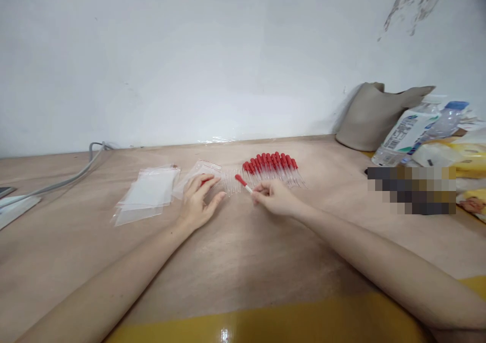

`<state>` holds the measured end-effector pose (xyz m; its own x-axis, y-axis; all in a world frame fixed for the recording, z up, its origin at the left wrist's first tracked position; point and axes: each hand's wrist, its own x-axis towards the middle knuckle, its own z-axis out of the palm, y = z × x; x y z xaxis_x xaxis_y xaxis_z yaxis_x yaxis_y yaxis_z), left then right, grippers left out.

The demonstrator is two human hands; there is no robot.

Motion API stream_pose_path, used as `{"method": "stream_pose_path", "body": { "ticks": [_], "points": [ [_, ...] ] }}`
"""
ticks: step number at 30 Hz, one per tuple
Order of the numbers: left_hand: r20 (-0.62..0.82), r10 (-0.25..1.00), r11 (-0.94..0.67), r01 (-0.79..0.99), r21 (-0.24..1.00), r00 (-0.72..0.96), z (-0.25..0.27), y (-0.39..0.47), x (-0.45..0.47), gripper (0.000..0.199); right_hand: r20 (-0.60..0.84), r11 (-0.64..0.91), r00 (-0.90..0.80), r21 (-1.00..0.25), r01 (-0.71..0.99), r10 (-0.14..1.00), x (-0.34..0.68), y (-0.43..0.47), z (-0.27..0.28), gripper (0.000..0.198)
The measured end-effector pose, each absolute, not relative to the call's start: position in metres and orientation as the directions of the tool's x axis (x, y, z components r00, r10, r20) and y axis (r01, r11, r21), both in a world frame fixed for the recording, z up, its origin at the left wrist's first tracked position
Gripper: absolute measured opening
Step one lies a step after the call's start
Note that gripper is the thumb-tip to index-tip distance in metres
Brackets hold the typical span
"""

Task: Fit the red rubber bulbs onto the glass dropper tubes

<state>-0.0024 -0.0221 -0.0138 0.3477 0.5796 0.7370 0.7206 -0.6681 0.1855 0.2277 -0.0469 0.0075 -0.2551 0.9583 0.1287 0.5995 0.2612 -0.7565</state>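
My right hand pinches a dropper with a red rubber bulb; the bulb end points up and to the left. Several more red-bulbed droppers lie side by side just behind that hand. Thin clear glass tubes rest between my two hands. My left hand lies over a clear zip bag, its thumb apart from its curved fingers. Something red shows under those fingers, mostly hidden. A stack of clear zip bags lies left of my left hand.
A white wall rises behind the table. A grey cable runs across the left side. At the right stand a grey cut-open container, plastic bottles and yellow packages. A blurred-out patch lies in front of them.
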Motion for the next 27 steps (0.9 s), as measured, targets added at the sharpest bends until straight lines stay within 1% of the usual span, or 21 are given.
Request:
{"method": "stream_pose_path", "body": {
  "ticks": [1,2,5,7,11,15,18,22,27],
  "points": [
    [0.746,0.593,-0.616,0.767,0.178,0.303,-0.014,-0.018,-0.006,0.031,0.102,0.202,-0.198,-0.777,0.596,0.975,0.23,-0.039,0.01,0.018],
    [0.746,0.609,-0.568,0.805,0.175,0.268,-0.015,-0.014,-0.009,0.031,0.116,0.167,-0.122,-0.767,0.62,0.986,0.232,-0.031,0.012,0.019],
    [0.692,0.685,-0.481,0.854,0.197,0.227,-0.018,-0.004,-0.016,0.035,0.237,0.093,0.092,-0.667,0.739,0.967,0.234,-0.006,0.016,0.021],
    [0.621,0.745,-0.468,0.855,0.224,0.245,-0.02,-0.002,-0.018,0.042,0.281,0.059,0.143,-0.602,0.796,0.949,0.23,0.008,0.015,0.021],
    [0.495,0.815,-0.47,0.843,0.26,0.302,-0.022,-0.001,-0.017,0.056,0.251,-0.009,0.136,-0.45,0.893,0.959,0.216,0.022,0.007,0.025],
    [0.453,0.831,-0.482,0.825,0.295,0.323,-0.022,-0.002,-0.016,0.049,0.223,-0.055,0.132,-0.321,0.945,0.966,0.209,0.024,-0.001,0.026],
    [0.478,0.811,-0.516,0.798,0.312,0.338,-0.021,-0.003,-0.015,0.043,0.219,-0.047,0.11,-0.272,0.961,0.97,0.209,0.026,-0.003,0.03],
    [0.573,0.743,-0.578,0.763,0.289,0.346,-0.02,-0.005,-0.014,0.038,0.241,-0.009,0.067,-0.235,0.972,0.968,0.209,0.025,-0.004,0.03],
    [0.615,0.709,-0.594,0.763,0.255,0.347,-0.022,-0.005,-0.014,0.03,0.298,0.1,-0.026,-0.238,0.966,0.954,0.202,0.019,-0.005,0.028]
  ]
}}
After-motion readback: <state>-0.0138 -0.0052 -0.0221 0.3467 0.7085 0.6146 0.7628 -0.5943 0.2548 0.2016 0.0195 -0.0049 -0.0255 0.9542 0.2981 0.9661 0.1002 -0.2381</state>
